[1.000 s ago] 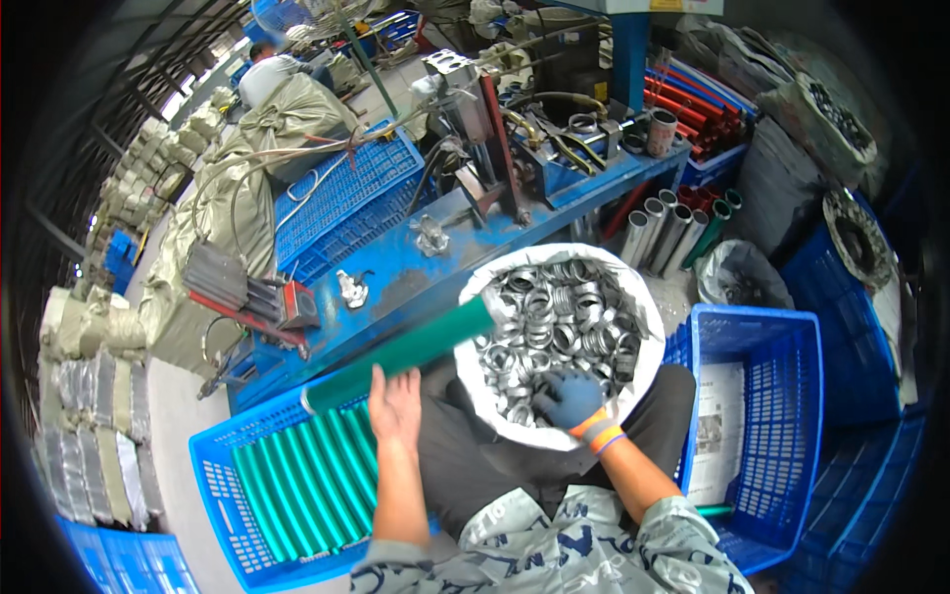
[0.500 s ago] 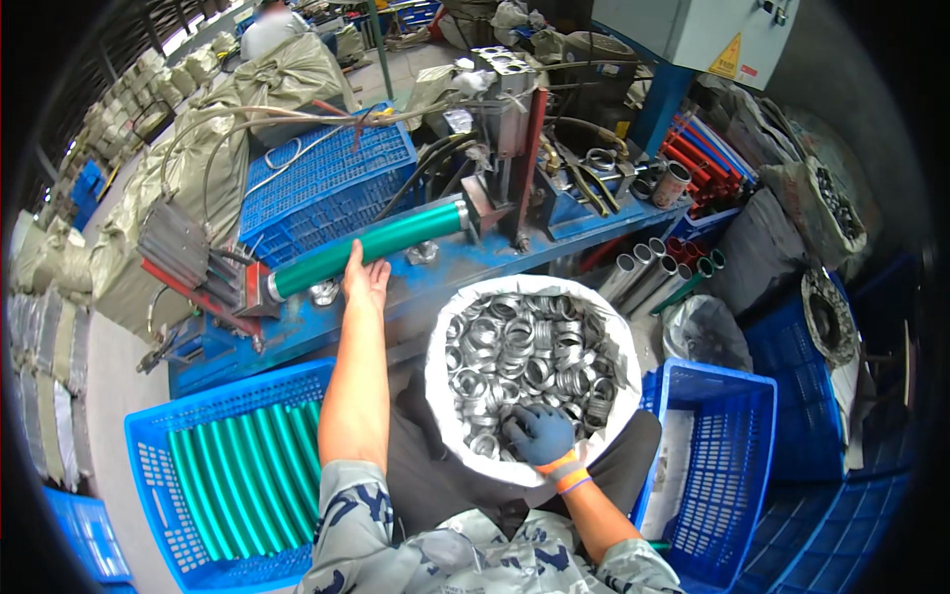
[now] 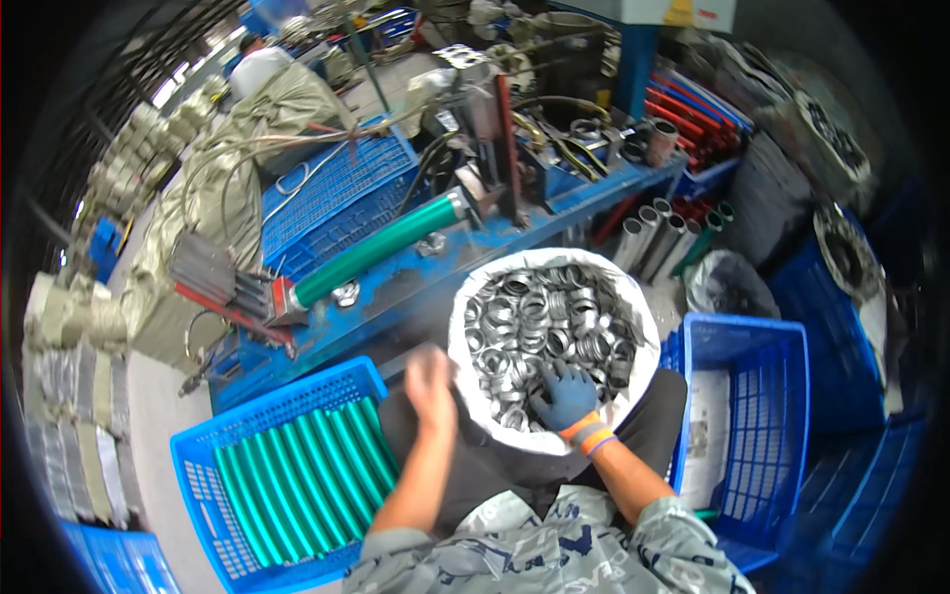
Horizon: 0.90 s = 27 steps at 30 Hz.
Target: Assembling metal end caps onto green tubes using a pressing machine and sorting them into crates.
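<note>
While the gloved right hand (image 3: 566, 394) grips metal rings (image 3: 539, 322), blurred left fingers (image 3: 430, 371) look empty.

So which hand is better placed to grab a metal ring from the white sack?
Probably the right hand: gloved, it already rests on the rings inside the white sack. The bare left hand is blurred, outside the sack's rim.

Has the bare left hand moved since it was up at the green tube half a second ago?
Yes. The left hand has pulled back from the green tube on the blue bench, toward the person's lap.
</note>
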Tool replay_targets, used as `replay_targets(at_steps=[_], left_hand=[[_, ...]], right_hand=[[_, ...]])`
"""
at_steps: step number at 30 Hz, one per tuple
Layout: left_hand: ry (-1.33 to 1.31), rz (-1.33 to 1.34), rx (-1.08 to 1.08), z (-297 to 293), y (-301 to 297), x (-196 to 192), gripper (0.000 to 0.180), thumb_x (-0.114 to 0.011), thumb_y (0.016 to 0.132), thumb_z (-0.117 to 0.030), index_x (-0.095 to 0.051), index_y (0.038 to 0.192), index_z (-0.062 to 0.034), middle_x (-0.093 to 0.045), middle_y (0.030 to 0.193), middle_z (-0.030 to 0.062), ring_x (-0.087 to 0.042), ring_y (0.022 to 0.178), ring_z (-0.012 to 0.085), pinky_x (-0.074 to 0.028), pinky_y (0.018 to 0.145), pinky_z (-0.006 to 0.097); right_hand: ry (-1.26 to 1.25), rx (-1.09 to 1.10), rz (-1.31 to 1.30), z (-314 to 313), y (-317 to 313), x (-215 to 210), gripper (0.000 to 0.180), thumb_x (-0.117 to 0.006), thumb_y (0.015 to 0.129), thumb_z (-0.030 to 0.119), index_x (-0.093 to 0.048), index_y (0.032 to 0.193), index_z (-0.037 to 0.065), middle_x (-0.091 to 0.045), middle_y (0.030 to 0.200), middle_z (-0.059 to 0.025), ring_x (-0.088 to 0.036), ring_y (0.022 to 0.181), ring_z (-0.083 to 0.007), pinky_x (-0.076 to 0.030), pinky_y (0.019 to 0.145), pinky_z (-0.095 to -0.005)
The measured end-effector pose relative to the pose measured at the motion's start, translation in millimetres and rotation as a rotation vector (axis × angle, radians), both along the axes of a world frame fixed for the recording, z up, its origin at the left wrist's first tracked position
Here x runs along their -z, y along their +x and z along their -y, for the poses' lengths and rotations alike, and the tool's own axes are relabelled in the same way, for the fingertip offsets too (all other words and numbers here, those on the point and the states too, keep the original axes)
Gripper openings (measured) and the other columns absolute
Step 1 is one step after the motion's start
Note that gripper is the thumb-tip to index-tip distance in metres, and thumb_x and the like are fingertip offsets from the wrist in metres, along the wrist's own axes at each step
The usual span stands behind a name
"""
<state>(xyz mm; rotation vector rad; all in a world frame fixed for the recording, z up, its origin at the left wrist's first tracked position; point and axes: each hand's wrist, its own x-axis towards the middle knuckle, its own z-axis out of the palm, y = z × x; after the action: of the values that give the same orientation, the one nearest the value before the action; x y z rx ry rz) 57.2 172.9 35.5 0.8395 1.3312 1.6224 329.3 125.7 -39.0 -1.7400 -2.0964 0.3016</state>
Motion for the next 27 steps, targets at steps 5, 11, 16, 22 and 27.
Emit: replay_targets(at_steps=[5, 11, 16, 22, 27], left_hand=[[-0.354, -0.494, 1.115, 191.9, 116.8, 11.0, 0.07, -0.087, 0.104, -0.046, -0.069, 0.15, 0.003, -0.081, 0.137, 0.0201, -0.077, 0.128, 0.0324, -0.059, 0.114, 0.045], [0.029, -0.899, 1.31, 248.4, 190.9, 62.9, 0.06, -0.081, 0.103, -0.039, -0.07, 0.148, -0.0018, -0.074, 0.147, 0.0224, -0.074, 0.131, 0.0444, -0.06, 0.109, 0.051], [-0.283, -0.55, 1.737, 243.7, 141.3, -19.4, 0.031, -0.087, 0.094, -0.023, -0.08, 0.112, 0.0009, -0.081, 0.118, 0.0151, -0.079, 0.115, 0.0388, -0.061, 0.1, 0.049], [0.051, -1.432, 0.118, 261.3, 8.5, -65.5, 0.035, -0.09, 0.095, -0.029, -0.079, 0.116, -0.0038, -0.08, 0.109, 0.0158, -0.077, 0.106, 0.042, -0.061, 0.098, 0.055], [-0.53, -1.242, 0.348, 282.1, -98.1, -32.4, 0.037, -0.084, 0.101, -0.042, -0.079, 0.104, -0.0049, -0.08, 0.097, 0.0185, -0.079, 0.094, 0.0428, -0.06, 0.084, 0.056]], right_hand=[[-0.003, 0.026, 0.023, 4.6, 7.8, 7.1, 0.062, -0.079, 0.092, 0.052, -0.077, 0.137, 0.009, -0.074, 0.136, -0.0203, -0.07, 0.124, -0.043, -0.055, 0.107, -0.0566], [-0.19, -0.005, 0.084, 15.1, 15.0, 3.5, 0.067, -0.076, 0.095, 0.057, -0.078, 0.14, 0.008, -0.068, 0.158, -0.0179, -0.066, 0.14, -0.0392, -0.051, 0.116, -0.0554], [-0.221, -0.016, 0.122, 24.0, 24.0, 4.9, 0.068, -0.072, 0.096, 0.06, -0.079, 0.141, 0.009, -0.066, 0.162, -0.0188, -0.065, 0.143, -0.0395, -0.051, 0.118, -0.0547], [0.013, -0.089, 0.141, 23.6, 8.3, 28.5, 0.061, -0.078, 0.088, 0.06, -0.085, 0.124, 0.012, -0.074, 0.145, -0.0197, -0.071, 0.129, -0.0417, -0.058, 0.107, -0.0563], [-0.068, -0.009, 0.127, 23.9, -5.3, 17.5, 0.047, -0.08, 0.088, 0.054, -0.088, 0.106, 0.011, -0.078, 0.133, -0.0179, -0.075, 0.119, -0.0425, -0.061, 0.098, -0.0552]])
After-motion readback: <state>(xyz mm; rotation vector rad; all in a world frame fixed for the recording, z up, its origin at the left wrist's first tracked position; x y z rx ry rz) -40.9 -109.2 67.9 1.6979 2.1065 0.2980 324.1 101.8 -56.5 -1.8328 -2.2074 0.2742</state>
